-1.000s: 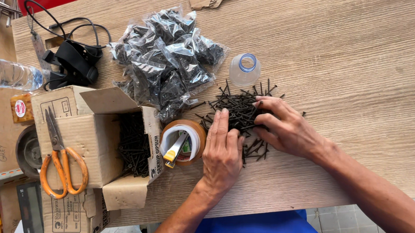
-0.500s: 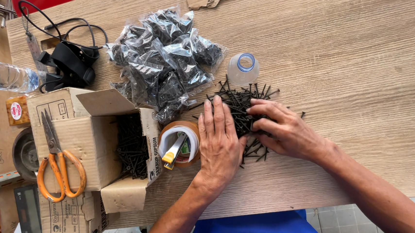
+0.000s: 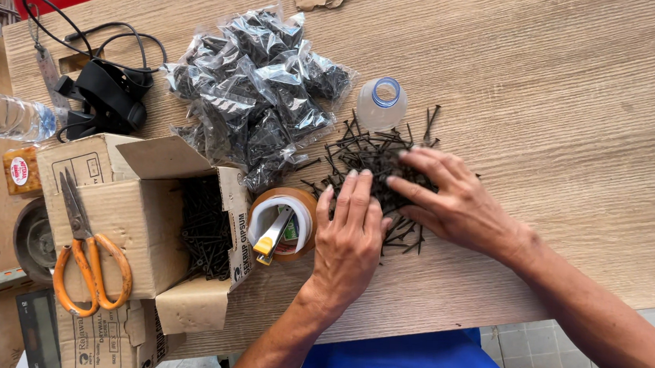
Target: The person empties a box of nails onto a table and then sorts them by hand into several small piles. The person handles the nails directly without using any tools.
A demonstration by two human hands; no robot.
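From my remote station, bright, even daylight filled the frame; my hands cast only soft, short shadows on the wooden table (image 3: 549, 92). Glare glinted off the clear plastic bags (image 3: 257, 87). Focus held sharp, with slight wide-angle stretch at the edges.

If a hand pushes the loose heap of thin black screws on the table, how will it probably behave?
The loose heap of thin black screws will likely spread, not slide as one: strays already lie around it on the wooden table. Each looks stiff and light, apt to roll sideways. Their points may prick the left hand and right hand resting on them.
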